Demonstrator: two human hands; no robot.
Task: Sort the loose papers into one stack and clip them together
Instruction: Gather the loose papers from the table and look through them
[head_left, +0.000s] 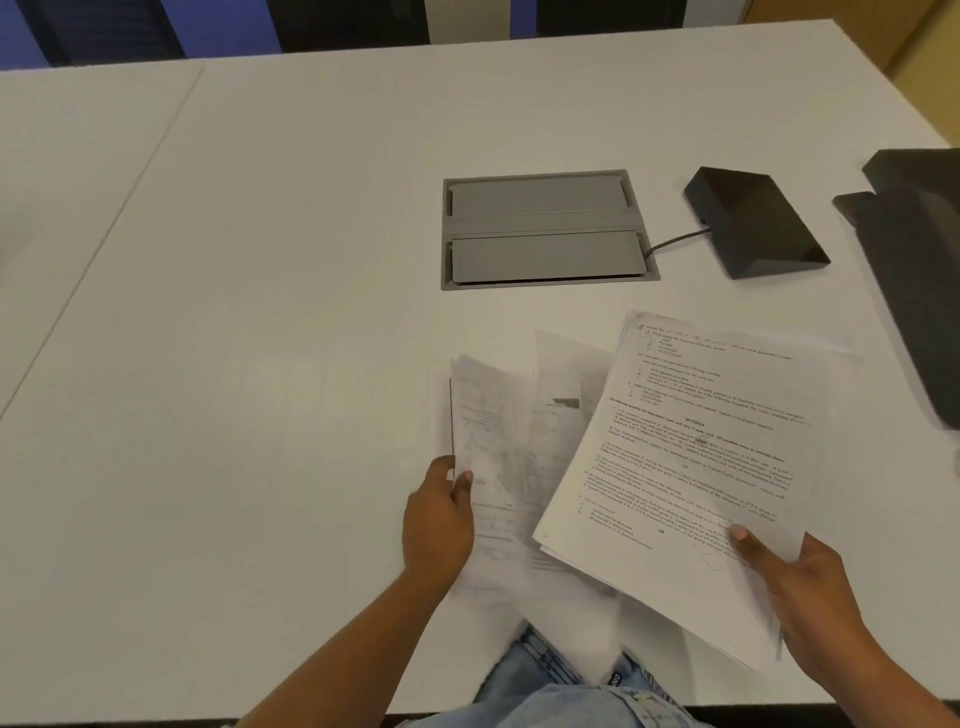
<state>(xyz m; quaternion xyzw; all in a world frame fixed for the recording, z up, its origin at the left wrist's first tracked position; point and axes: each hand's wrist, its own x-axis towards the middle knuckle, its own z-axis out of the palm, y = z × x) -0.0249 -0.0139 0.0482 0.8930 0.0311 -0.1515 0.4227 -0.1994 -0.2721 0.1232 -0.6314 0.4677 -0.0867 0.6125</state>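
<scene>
**Hands grip two batches of paper over a white table**

Right hand (810, 587) pinches the large printed stack (691, 467) at its near corner, tilted above the table (260, 312). Left hand (439, 519) grasps the smaller, blurred sheets (498, 447) just beside it, partly underneath.

The table (260, 312) is plain white with a thin grey seam running toward its left edge. Set into it near the far middle is a grey hatch (545, 228) in two flat panels. Toward the right edge sit a black wedge-shaped box (753, 221) with a dark grey cable (675, 241), and a dark charcoal object (914, 270). The papers (685, 467) near the front edge are white with fine black print. Pale blue denim (561, 691) shows below the front edge.
</scene>
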